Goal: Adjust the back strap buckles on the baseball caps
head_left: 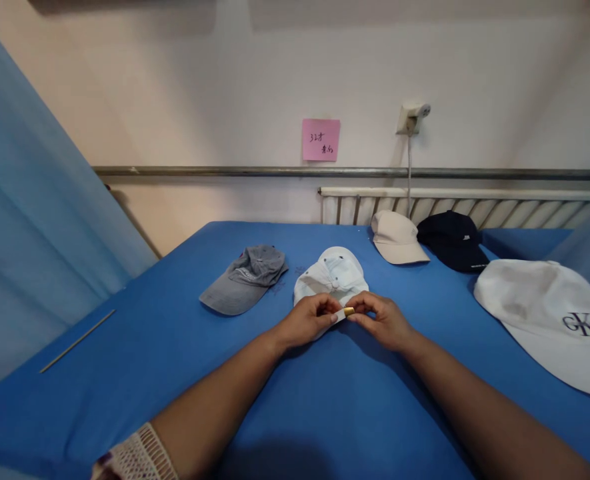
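Observation:
A pale, almost white baseball cap (pixel 332 270) lies on the blue-covered table in front of me. Both hands are at its near side. My left hand (pixel 307 320) is closed in a pinch on the cap's white strap (pixel 340 316). On the strap's end sits a gold-coloured metal buckle (pixel 349 311), and the fingertips of my right hand (pixel 385 321) are pinched on it. My fingers cover part of the cap's near edge. A grey cap (pixel 247 279) rests to the left, apart from my hands.
At the back right are a beige cap (pixel 397 237) and a dark navy cap (pixel 452 240). A larger-looking white cap with black letters (pixel 539 300) lies nearer on the right. A thin stick (pixel 77 341) lies at left. Behind the blue-covered table (pixel 295 427) stands a radiator (pixel 345 203).

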